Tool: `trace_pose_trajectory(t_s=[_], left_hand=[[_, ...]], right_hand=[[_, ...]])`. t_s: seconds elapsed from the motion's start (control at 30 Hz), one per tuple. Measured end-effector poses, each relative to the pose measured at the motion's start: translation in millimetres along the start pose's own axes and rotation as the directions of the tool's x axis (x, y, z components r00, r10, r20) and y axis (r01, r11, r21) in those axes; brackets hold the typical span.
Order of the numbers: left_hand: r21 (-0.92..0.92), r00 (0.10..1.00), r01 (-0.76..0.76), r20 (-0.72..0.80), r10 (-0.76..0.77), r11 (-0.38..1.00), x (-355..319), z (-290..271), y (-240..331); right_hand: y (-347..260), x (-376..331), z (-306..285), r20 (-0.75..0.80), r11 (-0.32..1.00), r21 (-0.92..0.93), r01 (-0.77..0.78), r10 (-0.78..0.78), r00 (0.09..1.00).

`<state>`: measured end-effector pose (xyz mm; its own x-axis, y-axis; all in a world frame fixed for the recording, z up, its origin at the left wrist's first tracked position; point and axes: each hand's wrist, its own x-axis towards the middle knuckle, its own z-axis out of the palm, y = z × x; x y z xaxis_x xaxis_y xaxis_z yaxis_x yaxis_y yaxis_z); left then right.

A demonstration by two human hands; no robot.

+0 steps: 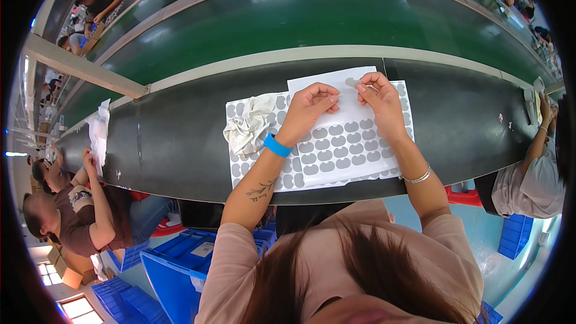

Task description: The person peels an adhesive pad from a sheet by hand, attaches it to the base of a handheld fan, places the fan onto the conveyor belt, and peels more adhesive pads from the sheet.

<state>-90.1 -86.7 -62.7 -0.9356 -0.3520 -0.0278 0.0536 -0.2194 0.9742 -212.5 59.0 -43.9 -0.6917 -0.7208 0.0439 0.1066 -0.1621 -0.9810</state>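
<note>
In the head view, the right hand (378, 97) pinches a grey sticker (351, 82) between thumb and finger, at twelve o'clock above the white sheet (344, 108). The left hand (315, 103), at ten o'clock, has its fingers curled; whether they grip anything I cannot tell. Grey sticker rows (342, 151) sit toward six o'clock; a crumpled white cloth (249, 123) lies at nine.

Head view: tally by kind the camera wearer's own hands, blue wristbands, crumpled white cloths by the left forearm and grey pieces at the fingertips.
Hands, left hand and right hand: 2
Blue wristband: 1
Crumpled white cloth: 1
Grey piece at the right fingertips: 1
Total: 5
</note>
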Motion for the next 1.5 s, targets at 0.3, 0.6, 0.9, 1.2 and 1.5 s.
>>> trace_pose_trajectory(t_s=[0.3, 0.6, 0.9, 1.2, 1.5], left_hand=[[-0.024, 1.000, -0.001, -0.022, 0.000, 1.000, -0.6, 1.2, 2.8], [-0.038, 1.000, -0.015, -0.017, 0.014, 0.999, -0.2, 0.4, 1.3], [-0.075, 1.000, -0.018, 0.003, 0.018, 0.997, 0.2, -0.6, -1.0], [-0.047, 1.000, -0.013, -0.001, 0.013, 0.999, -0.6, 0.5, 1.9], [-0.045, 1.000, -0.007, -0.002, 0.007, 0.999, -0.1, 0.2, 2.4]], right_hand=[[1.3, 1.0, 0.4, -0.016, 1.000, 0.000, 0.012, -0.012, 1.000], [-0.8, 0.7, -0.3, 0.010, 0.999, -0.002, 0.050, -0.050, 0.999], [-4.4, -0.9, 1.8, -0.020, 0.999, -0.016, 0.051, -0.051, 0.999], [-1.2, -0.1, -1.0, 0.013, 0.998, -0.024, 0.062, -0.061, 0.998], [-2.1, -0.2, -0.5, -0.029, 0.996, -0.011, 0.086, -0.086, 0.996]])
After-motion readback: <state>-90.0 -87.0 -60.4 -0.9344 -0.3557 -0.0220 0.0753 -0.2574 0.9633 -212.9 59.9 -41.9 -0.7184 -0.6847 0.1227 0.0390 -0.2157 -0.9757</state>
